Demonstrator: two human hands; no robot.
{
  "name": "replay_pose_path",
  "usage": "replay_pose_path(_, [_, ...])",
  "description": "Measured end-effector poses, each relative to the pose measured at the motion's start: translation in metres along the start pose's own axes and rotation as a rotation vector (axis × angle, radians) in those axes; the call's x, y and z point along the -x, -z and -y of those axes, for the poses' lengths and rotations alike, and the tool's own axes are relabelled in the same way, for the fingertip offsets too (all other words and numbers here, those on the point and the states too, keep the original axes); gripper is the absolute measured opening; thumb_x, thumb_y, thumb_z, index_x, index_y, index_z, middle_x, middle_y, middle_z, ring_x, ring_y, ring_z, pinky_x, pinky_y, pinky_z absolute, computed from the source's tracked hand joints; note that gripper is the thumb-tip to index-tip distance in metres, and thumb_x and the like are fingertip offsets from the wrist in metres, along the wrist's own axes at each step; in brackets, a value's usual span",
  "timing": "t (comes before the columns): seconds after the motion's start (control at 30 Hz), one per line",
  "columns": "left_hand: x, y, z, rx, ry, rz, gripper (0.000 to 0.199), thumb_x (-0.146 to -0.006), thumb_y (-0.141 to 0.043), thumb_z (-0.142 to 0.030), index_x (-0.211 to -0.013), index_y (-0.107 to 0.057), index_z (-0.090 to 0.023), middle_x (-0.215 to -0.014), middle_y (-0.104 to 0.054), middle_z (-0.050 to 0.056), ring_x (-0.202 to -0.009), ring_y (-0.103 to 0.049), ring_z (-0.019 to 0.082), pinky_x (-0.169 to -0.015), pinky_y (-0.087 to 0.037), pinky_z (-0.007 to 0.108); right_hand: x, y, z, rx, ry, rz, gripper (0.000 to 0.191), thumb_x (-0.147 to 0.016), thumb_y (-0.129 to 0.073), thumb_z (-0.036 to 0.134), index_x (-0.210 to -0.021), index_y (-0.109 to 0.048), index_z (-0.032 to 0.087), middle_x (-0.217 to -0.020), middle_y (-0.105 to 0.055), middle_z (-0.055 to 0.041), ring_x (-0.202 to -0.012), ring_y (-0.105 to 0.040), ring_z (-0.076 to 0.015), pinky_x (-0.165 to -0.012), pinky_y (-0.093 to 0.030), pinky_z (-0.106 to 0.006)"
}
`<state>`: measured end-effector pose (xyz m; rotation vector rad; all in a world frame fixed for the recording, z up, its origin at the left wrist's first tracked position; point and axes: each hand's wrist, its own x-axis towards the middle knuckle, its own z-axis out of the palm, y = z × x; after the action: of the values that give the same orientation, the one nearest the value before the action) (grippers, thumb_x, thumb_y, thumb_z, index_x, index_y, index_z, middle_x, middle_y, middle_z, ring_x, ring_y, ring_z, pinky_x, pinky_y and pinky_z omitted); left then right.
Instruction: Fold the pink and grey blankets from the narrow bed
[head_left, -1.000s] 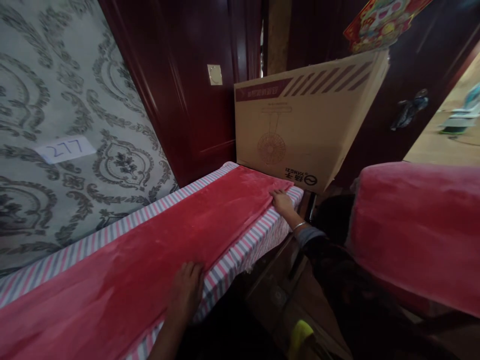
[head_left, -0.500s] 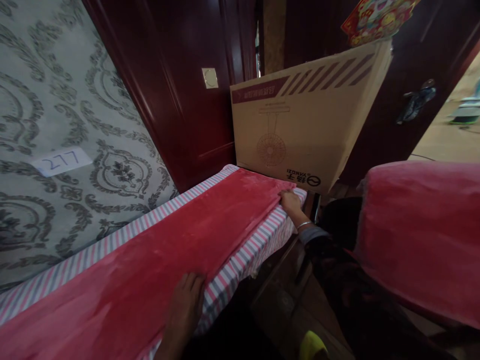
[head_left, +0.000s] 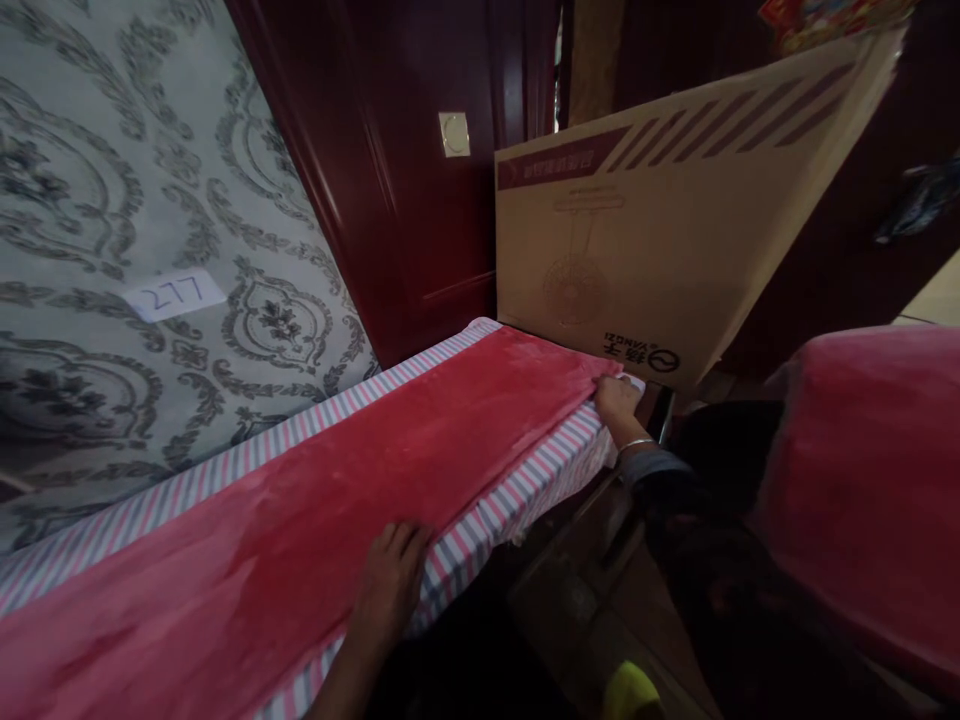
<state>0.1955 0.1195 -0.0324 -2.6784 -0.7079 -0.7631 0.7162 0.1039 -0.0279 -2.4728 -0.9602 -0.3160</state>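
Observation:
A long strip of red plush cloth, folded in layers along its near side, lies over a striped sheet on a narrow bench-like surface. At the strip's far right corner, my right hand pinches the cloth's edge, a silver bangle on the wrist. Nearer to me, my left hand rests on the near edge with its fingers together and curled over the cloth. The left thumb is hidden.
Beyond the far end stands a large cardboard box, leaning by a dark red door. A patterned wall with a paper label runs along the left. At right is another red plush-covered piece. Something yellow shows below.
The view has turned slightly, so the box, wall and cloth sit farther right in the picture. Both hands keep their places on the cloth's edge.

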Motion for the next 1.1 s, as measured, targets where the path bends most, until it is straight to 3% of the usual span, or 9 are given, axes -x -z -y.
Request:
replay_pose_path(0.13, [-0.005, 0.006, -0.007, 0.017, 0.029, 0.067, 0.035, -0.092, -0.05, -0.01, -0.116, -0.073, -0.022, -0.106, -0.072, 0.011, -0.095, -0.063, 0.025, -0.082, -0.056, 0.039, 0.007, 0.003, 0.022, -0.004, 0.045, -0.042, 0.051, -0.1, -0.032, 0.028, -0.133, -0.067, 0.012, -0.129, -0.064, -0.0254, -0.129, -0.05, -0.0417, -0.102, -0.04, -0.063])
replay_pose_path(0.23, [-0.009, 0.011, -0.012, 0.032, 0.046, 0.147, 0.033, -0.093, -0.051, -0.012, -0.116, -0.073, -0.023, -0.106, -0.071, 0.011, -0.093, -0.061, 0.025, -0.08, -0.053, 0.039, 0.028, 0.003, 0.053, -0.024, 0.248, -0.067, 0.056, -0.103, -0.033, 0.038, -0.152, -0.049, 0.016, -0.154, -0.046, -0.0193, -0.142, -0.036, -0.04, -0.111, -0.033, -0.062])
replay_pose_path(0.33, [-0.012, 0.015, -0.016, 0.042, 0.079, 0.206, 0.033, -0.094, -0.051, -0.013, -0.118, -0.072, -0.024, -0.107, -0.07, 0.01, -0.095, -0.06, 0.025, -0.081, -0.051, 0.039, 0.055, -0.002, 0.075, 0.006, 0.394, 0.074, 0.061, -0.103, -0.039, 0.049, -0.156, -0.044, 0.019, -0.159, -0.04, -0.0173, -0.144, -0.034, -0.0402, -0.113, -0.032, -0.062])
replay_pose_path(0.43, [-0.012, 0.019, -0.019, 0.057, 0.108, 0.239, 0.033, -0.096, -0.05, -0.015, -0.121, -0.07, -0.023, -0.109, -0.069, 0.011, -0.098, -0.059, 0.025, -0.083, -0.049, 0.039, 0.073, -0.006, 0.079, 0.071, 0.387, 0.201, 0.058, -0.103, -0.039, 0.047, -0.153, -0.049, 0.018, -0.157, -0.043, -0.0177, -0.143, -0.037, -0.0403, -0.113, -0.032, -0.062])
replay_pose_path(0.53, [-0.006, 0.025, -0.02, 0.022, 0.193, 0.241, 0.03, -0.098, -0.05, -0.019, -0.119, -0.07, -0.022, -0.11, -0.067, 0.012, -0.099, -0.059, 0.026, -0.082, -0.047, 0.039, 0.077, -0.008, 0.073, 0.096, 0.367, 0.208, 0.059, -0.104, -0.035, 0.045, -0.154, -0.048, 0.015, -0.158, -0.041, -0.0188, -0.144, -0.037, -0.0408, -0.114, -0.031, -0.062])
replay_pose_path(0.8, [0.052, 0.066, -0.006, -0.149, 0.415, 0.206, 0.029, -0.098, -0.05, -0.024, -0.118, -0.069, -0.018, -0.11, -0.066, 0.014, -0.102, -0.057, 0.029, -0.083, -0.044, 0.04, 0.082, 0.001, 0.073, 0.142, 0.362, 0.228, 0.059, -0.106, -0.029, 0.045, -0.155, -0.045, 0.017, -0.159, -0.04, -0.0178, -0.144, -0.036, -0.0389, -0.114, -0.031, -0.06])
replay_pose_path(0.97, [0.093, 0.083, 0.006, -0.179, 0.43, 0.124, 0.023, -0.1, -0.048, -0.024, -0.104, -0.07, -0.018, -0.096, -0.066, 0.011, -0.09, -0.058, 0.027, -0.077, -0.045, 0.039, 0.091, 0.021, 0.081, 0.173, 0.34, 0.32, 0.064, -0.107, -0.018, 0.046, -0.16, -0.036, 0.014, -0.163, -0.031, -0.0187, -0.147, -0.03, -0.0374, -0.116, -0.026, -0.055])
replay_pose_path(1.1, [0.104, 0.082, 0.007, -0.17, 0.398, 0.085, 0.025, -0.1, -0.045, -0.02, -0.097, -0.07, -0.018, -0.086, -0.065, 0.009, -0.084, -0.057, 0.025, -0.075, -0.045, 0.038, 0.094, 0.028, 0.084, 0.176, 0.324, 0.356, 0.065, -0.107, -0.016, 0.047, -0.161, -0.033, 0.015, -0.164, -0.029, -0.0187, -0.147, -0.027, -0.0362, -0.115, -0.024, -0.055])
